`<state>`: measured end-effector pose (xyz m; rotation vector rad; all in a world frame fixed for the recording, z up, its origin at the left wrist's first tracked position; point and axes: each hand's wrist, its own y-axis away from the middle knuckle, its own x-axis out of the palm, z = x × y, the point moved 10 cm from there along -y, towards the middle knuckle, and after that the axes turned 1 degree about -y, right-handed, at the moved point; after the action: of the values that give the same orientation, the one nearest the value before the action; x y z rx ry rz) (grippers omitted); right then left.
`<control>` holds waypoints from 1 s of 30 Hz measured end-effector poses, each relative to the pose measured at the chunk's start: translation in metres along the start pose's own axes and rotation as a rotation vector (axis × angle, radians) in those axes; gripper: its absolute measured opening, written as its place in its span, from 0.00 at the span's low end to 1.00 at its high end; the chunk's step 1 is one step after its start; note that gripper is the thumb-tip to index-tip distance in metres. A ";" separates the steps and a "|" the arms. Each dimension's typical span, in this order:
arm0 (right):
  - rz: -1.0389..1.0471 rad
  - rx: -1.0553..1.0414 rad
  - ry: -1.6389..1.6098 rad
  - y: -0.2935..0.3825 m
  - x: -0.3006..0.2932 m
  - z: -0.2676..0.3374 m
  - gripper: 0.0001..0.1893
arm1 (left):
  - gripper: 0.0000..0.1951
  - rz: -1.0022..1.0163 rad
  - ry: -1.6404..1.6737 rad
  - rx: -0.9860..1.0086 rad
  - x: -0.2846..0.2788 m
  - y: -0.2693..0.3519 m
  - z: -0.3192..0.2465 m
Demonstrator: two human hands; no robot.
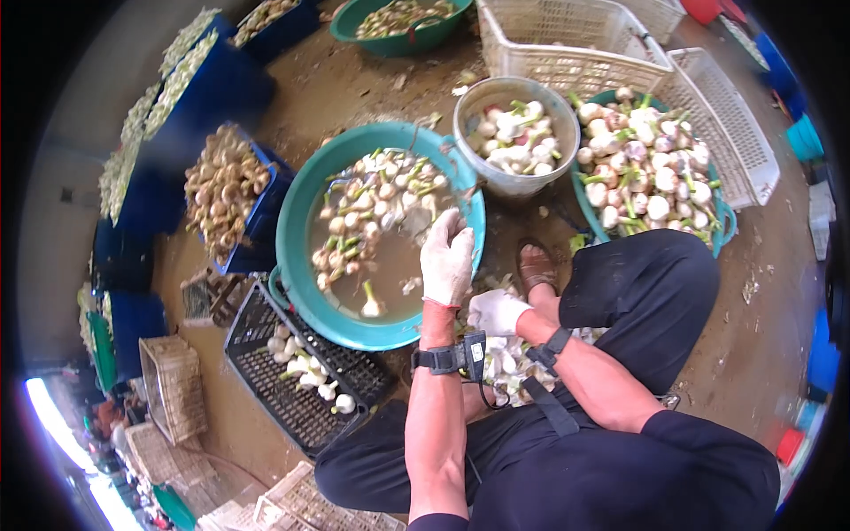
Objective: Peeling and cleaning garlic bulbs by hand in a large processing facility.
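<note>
My left hand (448, 260), in a whitish glove, is raised over the right rim of a large teal tub (292, 219). Its fingers are curled; what lies inside them is hidden. Lower and to the right, my right hand (497, 312), also gloved, is bent inward near my knees, its grip hidden. Garlic bulbs (385, 192) with short green stems float in the tub's murky water. Beneath my right hand lie whitish garlic pieces or peelings (508, 362). Beyond the hands stands a whitish bucket (514, 182) of pale bulbs.
A teal basin (727, 219) heaped with garlic stands by my knee. A black plastic crate (265, 391) holds several white bulbs. Left of the tub is a blue crate (249, 245) of brownish bulbs. White plastic crates (571, 63) and a green basin (392, 43) stand farther off.
</note>
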<state>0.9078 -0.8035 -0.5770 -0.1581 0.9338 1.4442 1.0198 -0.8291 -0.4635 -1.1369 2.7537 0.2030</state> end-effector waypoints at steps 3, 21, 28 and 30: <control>-0.036 -0.015 -0.086 0.000 -0.005 0.007 0.13 | 0.19 -0.190 -0.535 -0.153 -0.063 0.011 0.069; -0.305 0.057 -0.519 -0.029 -0.045 0.014 0.12 | 0.25 -0.074 -0.812 -0.313 -0.113 0.011 0.160; -0.522 0.161 -0.519 -0.020 -0.067 -0.016 0.18 | 0.16 0.141 -0.788 0.045 -0.014 0.028 0.048; -0.531 0.098 -0.706 -0.019 -0.062 -0.020 0.18 | 0.23 0.190 -0.837 0.031 -0.005 0.035 0.037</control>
<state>0.9253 -0.8668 -0.5597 0.1650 0.3345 0.8528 1.0021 -0.7944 -0.4968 -0.5744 2.0840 0.5189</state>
